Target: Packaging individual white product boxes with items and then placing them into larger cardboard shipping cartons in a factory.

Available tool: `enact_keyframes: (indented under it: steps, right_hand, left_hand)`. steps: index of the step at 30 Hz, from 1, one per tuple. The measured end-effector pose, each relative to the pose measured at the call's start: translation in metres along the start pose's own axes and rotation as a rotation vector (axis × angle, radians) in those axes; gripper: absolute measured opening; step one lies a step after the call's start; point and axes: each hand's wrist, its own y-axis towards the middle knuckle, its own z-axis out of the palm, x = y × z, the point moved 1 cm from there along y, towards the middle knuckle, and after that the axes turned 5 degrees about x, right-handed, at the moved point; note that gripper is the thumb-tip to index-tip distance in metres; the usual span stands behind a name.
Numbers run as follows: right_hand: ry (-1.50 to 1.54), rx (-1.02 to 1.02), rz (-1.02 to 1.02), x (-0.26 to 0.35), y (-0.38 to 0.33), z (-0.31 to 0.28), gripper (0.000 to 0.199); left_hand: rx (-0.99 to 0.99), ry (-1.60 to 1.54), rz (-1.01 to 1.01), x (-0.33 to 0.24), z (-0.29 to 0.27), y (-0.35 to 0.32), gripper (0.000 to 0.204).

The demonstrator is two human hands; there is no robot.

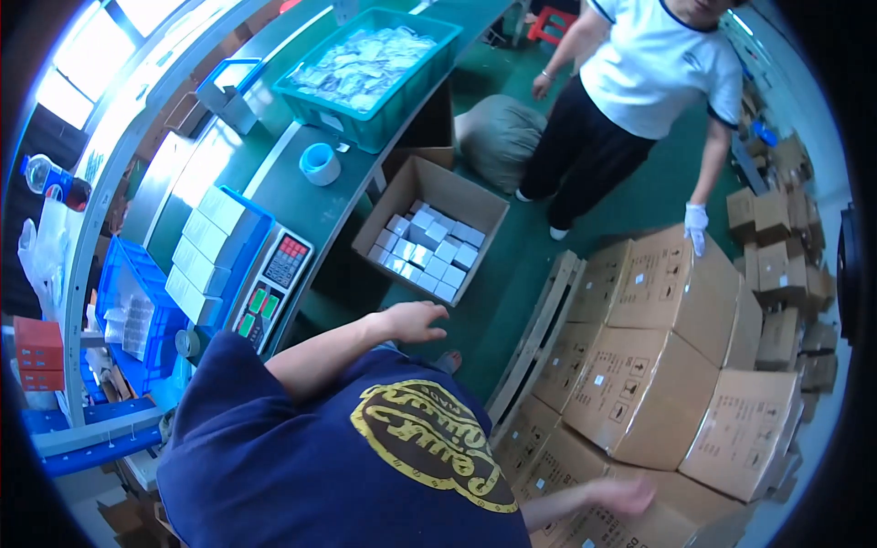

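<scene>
My left hand (416,321) is in front of my body with its fingers loosely stretched, holding nothing. Just beyond it, an open cardboard box (379,219) on the floor contains several small white boxes (425,254). On my right, my right hand (623,495) hovers over or rests on the stacked brown cartons (630,384); contact cannot be made out. Its fingers look apart and empty, though slightly blurred. The cartons are closed, bear printed marks and stand partly on a wooden pallet (534,333).
A co-worker (639,82) stands beyond the stack, a gloved hand (696,228) on a carton. Along my left runs a green workbench (292,196) with a teal bin (365,128), a tape roll (320,164), a scale (274,283) and white boxes (201,260). More cartons (772,256) line the far right.
</scene>
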Motion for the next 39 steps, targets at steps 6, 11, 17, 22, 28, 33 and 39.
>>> enact_keyframes:
  steps: [6,11,17,22,28,33,39]
  right_hand:
    - [1.157,1.021,0.233,0.341,0.081,0.115,0.031]
    - [1.224,1.629,-0.094,0.547,0.030,0.073,0.022]
    - [1.487,1.741,-0.825,0.734,-0.103,0.106,0.032]
    - [0.982,1.527,-1.007,0.860,-0.172,0.145,0.070]
    - [0.799,1.519,-0.937,0.877,-0.202,0.185,0.039]
    - [1.624,2.204,-0.264,0.822,-0.080,0.043,0.019]
    - [1.718,2.548,-0.620,0.785,-0.094,-0.055,0.019]
  left_hand:
    - [-0.670,-0.191,-0.197,0.087,-0.111,-0.074,0.033]
    - [-1.029,-0.201,-0.181,0.113,-0.184,-0.171,0.027]
    - [-1.255,-0.673,-0.200,0.133,-0.167,-0.235,0.020]
    - [-1.101,-0.666,-0.223,0.144,-0.116,-0.250,0.020]
    - [-1.144,-0.717,-0.257,0.142,-0.099,-0.271,0.021]
    - [-1.419,-0.740,-0.224,0.113,-0.102,-0.283,0.035]
    - [-1.779,-0.419,-0.564,0.082,-0.078,-0.270,0.043]
